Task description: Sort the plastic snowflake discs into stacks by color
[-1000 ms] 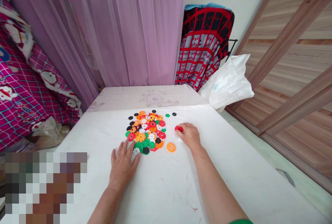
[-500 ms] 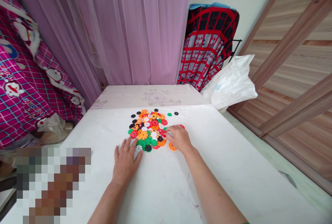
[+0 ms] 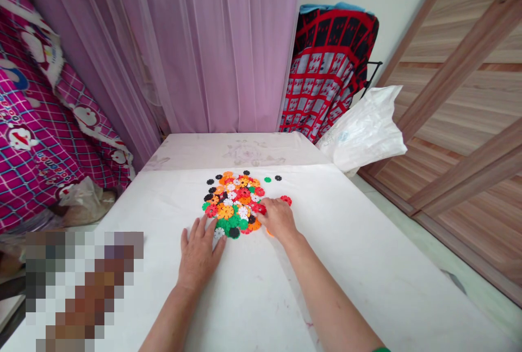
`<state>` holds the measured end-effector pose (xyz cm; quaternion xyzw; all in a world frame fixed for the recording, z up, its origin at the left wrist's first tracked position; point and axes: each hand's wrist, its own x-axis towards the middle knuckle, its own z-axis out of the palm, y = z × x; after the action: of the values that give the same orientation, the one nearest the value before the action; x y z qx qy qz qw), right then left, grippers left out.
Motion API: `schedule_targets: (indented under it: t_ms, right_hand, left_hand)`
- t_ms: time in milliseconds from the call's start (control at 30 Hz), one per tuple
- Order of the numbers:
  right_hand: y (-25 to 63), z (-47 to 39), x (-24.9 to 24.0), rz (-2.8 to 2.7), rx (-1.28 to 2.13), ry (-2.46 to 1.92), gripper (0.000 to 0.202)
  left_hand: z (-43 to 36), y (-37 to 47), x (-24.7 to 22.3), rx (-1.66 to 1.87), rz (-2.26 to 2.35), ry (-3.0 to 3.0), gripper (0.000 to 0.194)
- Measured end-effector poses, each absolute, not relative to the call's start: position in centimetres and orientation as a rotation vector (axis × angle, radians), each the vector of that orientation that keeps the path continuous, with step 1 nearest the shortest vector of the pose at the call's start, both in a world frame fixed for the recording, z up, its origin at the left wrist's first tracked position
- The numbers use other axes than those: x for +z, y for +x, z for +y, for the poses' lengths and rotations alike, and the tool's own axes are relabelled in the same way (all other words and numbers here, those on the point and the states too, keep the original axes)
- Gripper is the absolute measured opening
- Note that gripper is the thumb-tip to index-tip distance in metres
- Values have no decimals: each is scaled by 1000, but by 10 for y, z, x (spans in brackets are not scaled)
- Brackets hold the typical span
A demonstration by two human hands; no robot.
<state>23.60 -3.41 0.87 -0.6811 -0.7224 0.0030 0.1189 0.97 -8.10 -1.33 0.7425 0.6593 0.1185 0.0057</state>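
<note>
A heap of plastic snowflake discs (image 3: 232, 210) in orange, red, green, white and black lies on the white-covered table (image 3: 253, 292). At the front left of the heap, my left hand (image 3: 199, 251) rests open with spread fingers, its fingertips beside a white disc (image 3: 219, 233) and a red disc (image 3: 211, 210). My right hand (image 3: 279, 218) reaches in from the right, fingers curled and closed around the edge of a red snowflake disc (image 3: 259, 209). Partly under that hand, an orange disc (image 3: 269, 233) shows only its edge. Another red disc (image 3: 286, 200) lies just beyond my right knuckles.
Loose black and green discs, such as a green one (image 3: 268, 179), lie around the heap's far side. A white plastic bag (image 3: 362, 129) hangs at the table's right far corner. Purple curtains (image 3: 212, 47) stand behind, wooden cabinet doors (image 3: 460, 96) to the right.
My right hand has moved slightly left and toward me, its fingers closing on the red snowflake disc and covering more of the orange one. My left hand stays in place.
</note>
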Motion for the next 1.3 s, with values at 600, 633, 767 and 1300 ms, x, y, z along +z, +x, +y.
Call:
schedule_targets:
  t_ms: [600, 633, 767, 1300]
  right_hand:
    - [243, -43, 24, -2375, 202, -1752, 39]
    - [244, -43, 25, -2388, 208, -1753, 40]
    - [245, -45, 29, -2420, 209, -1774, 40]
    - [247, -44, 33, -2301, 135, -1909, 33]
  left_hand:
    - [-81, 9, -12, 366, 2041, 2311, 49]
    - [-81, 9, -12, 370, 2042, 2314, 49]
    - [-80, 9, -15, 407, 2039, 2330, 49]
    - [-78, 5, -22, 509, 2034, 2328, 48]
